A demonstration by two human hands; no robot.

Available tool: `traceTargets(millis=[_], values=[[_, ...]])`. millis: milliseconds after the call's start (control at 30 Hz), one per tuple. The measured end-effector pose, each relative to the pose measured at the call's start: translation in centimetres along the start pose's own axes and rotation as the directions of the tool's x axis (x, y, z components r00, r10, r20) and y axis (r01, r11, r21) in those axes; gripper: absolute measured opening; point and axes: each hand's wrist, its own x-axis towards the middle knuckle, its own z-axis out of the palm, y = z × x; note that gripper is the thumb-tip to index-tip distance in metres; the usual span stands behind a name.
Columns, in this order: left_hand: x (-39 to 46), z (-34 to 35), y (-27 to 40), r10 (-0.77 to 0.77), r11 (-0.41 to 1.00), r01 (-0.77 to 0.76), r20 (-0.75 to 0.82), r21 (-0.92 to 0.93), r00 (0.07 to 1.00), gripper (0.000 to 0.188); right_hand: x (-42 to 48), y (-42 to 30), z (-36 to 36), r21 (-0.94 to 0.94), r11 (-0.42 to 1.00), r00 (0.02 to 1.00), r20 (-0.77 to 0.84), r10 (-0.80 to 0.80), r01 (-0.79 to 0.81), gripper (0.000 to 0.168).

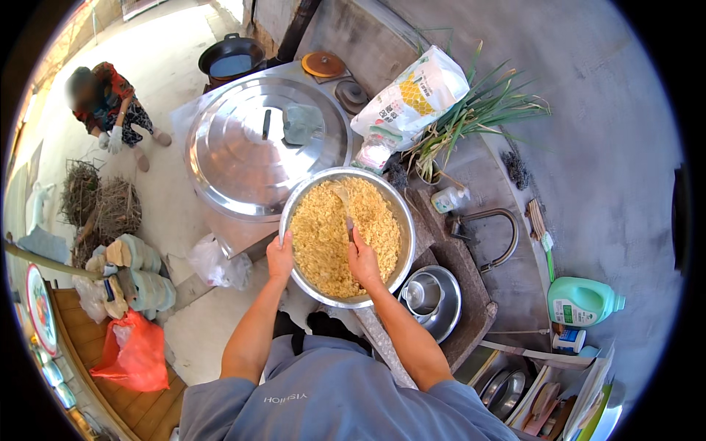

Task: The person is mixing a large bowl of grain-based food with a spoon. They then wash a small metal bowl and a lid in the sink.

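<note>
A wide metal basin [408, 253] holds a thick layer of yellow, crumbly grain-like food [320, 231]. My left hand [280, 258] grips the basin's rim on the left side, thumb over the edge. In my right hand [364, 262] is the dark handle of a spatula [343, 195]; its pale blade lies on the food, pointing away from me. Beyond the basin, a large round metal lid [226, 165] rests on the stove [242, 237]. The basin's far left side overlaps the lid's near edge in the view; contact between them cannot be made out.
A stone sink [469, 308] with a curved faucet [510, 226] holds nested metal vessels [423, 294] to my right. Behind stand a white printed sack [413, 93] and green onions [480, 105]. At far left a person [105, 99] in gloves bends near bundled twigs [113, 206].
</note>
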Motion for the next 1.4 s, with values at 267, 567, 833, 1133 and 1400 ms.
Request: traceTargets(millis=[267,567,833,1133,1400], values=[[-0.2,0.3,-0.8,-0.022,0.999,0.02,-0.065,-0.043,0.998,0.05,-2.4,-3.7,-13.0,-0.222,0.97,0.908,0.419,0.003,0.099,0.044],[-0.6,0.3,1.0,0.043,0.999,-0.044,-0.087,-0.014,0.995,0.052,5.0,-2.0,-7.7,-0.211,0.961,0.907,0.414,-0.077,0.178,0.044],[-0.3,0.9,-0.9,0.019,1.0,-0.02,-0.093,-0.015,0.995,0.052,2.9,-1.2,-12.0,-0.131,0.828,0.697,0.62,-0.361,0.545,0.046],[-0.6,0.4,0.3,-0.04,0.998,0.036,-0.07,-0.058,0.997,0.048,19.9,-2.6,-17.0,-0.488,0.302,0.569,0.763,-0.306,0.819,0.049],[-1.2,1.3,-1.2,-0.095,0.973,0.079,-0.064,-0.215,0.993,0.042,8.4,13.1,-19.7,-0.275,0.937,0.873,0.485,-0.056,0.213,0.051]])
